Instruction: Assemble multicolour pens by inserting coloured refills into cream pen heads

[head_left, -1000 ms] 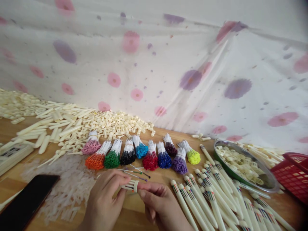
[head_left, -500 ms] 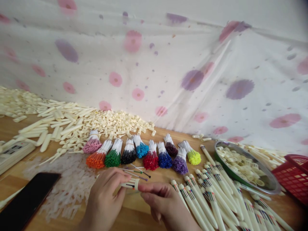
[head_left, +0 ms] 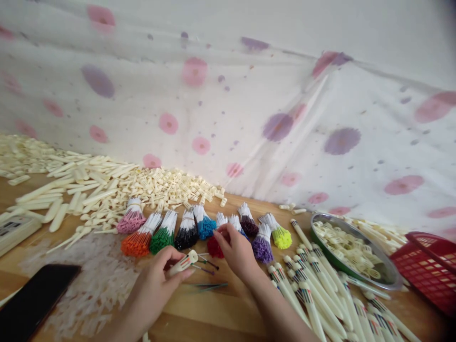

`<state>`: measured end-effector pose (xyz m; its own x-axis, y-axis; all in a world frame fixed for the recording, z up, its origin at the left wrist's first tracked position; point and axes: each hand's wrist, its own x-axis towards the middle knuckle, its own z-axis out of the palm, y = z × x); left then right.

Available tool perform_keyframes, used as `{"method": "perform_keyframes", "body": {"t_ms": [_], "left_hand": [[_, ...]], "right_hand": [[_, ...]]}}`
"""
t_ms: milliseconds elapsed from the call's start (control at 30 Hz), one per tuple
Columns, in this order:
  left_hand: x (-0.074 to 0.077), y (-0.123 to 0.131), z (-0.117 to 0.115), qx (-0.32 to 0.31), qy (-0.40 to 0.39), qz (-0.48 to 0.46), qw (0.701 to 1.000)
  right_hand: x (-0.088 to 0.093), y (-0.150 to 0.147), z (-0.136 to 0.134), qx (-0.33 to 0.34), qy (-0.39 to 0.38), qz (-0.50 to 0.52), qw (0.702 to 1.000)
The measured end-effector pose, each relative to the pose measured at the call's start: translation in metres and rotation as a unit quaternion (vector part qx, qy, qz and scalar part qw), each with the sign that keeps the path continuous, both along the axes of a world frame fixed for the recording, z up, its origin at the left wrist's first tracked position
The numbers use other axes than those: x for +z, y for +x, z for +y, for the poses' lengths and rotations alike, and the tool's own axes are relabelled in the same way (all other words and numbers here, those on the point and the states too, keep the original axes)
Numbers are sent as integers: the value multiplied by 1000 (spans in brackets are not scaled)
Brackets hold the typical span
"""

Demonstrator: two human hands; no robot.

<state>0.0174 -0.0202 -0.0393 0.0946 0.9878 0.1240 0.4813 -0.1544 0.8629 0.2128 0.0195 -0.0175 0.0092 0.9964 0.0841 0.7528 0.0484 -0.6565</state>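
My left hand (head_left: 162, 270) is closed round a cream pen barrel piece (head_left: 183, 262) with coloured refills in it, held just above the wooden table (head_left: 210, 308). My right hand (head_left: 235, 249) reaches forward to the row of coloured refill bundles, its fingertips pinching at the top of the red bundle (head_left: 214, 246) beside the blue bundle (head_left: 205, 223). Whether a refill is between the fingers is hidden. Orange (head_left: 136, 241), green (head_left: 162, 235), black (head_left: 185, 232), purple (head_left: 262, 246) and yellow-green (head_left: 281, 233) bundles lie in the same row. A few loose refills (head_left: 208, 285) lie between my hands.
Assembled cream pens (head_left: 320, 294) lie in a heap at the right. A metal bowl (head_left: 390, 280) holds small cream parts, with a red basket (head_left: 427, 266) beside it. Cream barrels and caps (head_left: 107, 183) are piled at the back left. A black phone (head_left: 33, 301) lies front left. Flowered cloth (head_left: 249, 104) hangs behind.
My right hand has let go of the barrel piece and reached forward to the red refill bundle. My left hand keeps the piece and has tilted it. The camera has dipped a little.
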Motion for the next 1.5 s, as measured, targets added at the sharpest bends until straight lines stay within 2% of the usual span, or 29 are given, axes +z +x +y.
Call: {"method": "perform_keyframes", "body": {"t_ms": [133,267,467,667,933,1100,1300,1500], "left_hand": [[-4,1,6,-44,-58,-65,995],[-13,-1,15,-58,-84,-112,988],[-21,-7,23,-60,-95,-117,987],[-20,-8,22,-52,-84,-110,989],[-20,-7,21,-47,-67,-98,992],[-20,-6,21,-39,-66,-92,993],[-16,-4,18,-34,-71,-91,993],[-9,1,13,-47,-74,-104,991]], "right_hand": [[7,0,31,-18,-14,-98,995],[13,-7,45,19,-50,-148,988],[11,-4,62,80,-111,-150,979],[12,-5,74,46,-113,-226,966],[14,-26,67,29,-80,-336,938],[23,-27,43,32,-71,-362,929],[30,-9,14,22,-57,-352,934],[16,0,26,0,-56,-302,952]]}}
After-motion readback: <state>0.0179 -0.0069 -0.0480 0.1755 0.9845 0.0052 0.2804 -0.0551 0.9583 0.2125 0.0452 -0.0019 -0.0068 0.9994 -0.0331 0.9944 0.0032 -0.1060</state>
